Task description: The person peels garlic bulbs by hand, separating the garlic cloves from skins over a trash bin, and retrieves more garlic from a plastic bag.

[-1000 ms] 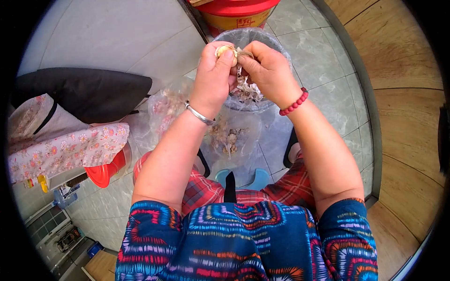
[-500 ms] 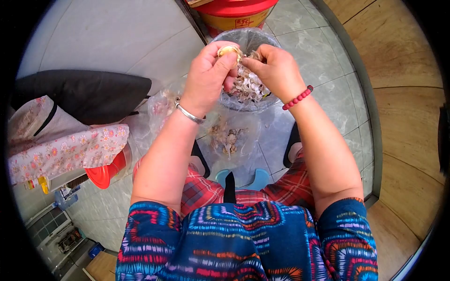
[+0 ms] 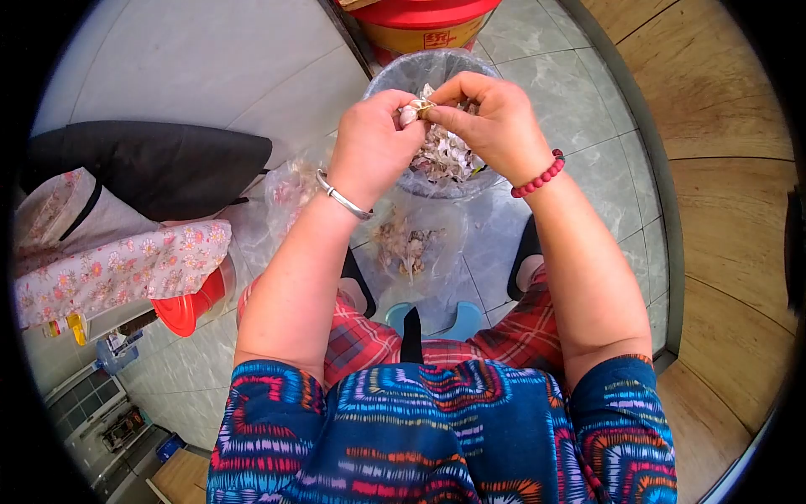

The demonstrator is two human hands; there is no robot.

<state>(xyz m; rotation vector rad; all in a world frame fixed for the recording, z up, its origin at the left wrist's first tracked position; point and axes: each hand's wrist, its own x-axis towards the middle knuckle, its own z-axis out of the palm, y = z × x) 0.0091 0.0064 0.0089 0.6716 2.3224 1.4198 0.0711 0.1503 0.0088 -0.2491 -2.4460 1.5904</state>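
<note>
Left hand (image 3: 374, 139) and right hand (image 3: 499, 126) pinch garlic (image 3: 409, 114) over a bin (image 3: 401, 72) on the tile floor (image 3: 550, 92) near a tub (image 3: 420, 35).

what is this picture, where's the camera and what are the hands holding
There's no machine here, just a person's bare hands. One camera worn on the head looks forward and down, so the shirt fills the bottom. The left hand holds what looks like garlic, and the right hand pinches at its edge. Beneath is a lined bin with papery skins. A clear bag with brownish bits lies between the feet; a bucket stands beyond the bin.
</note>
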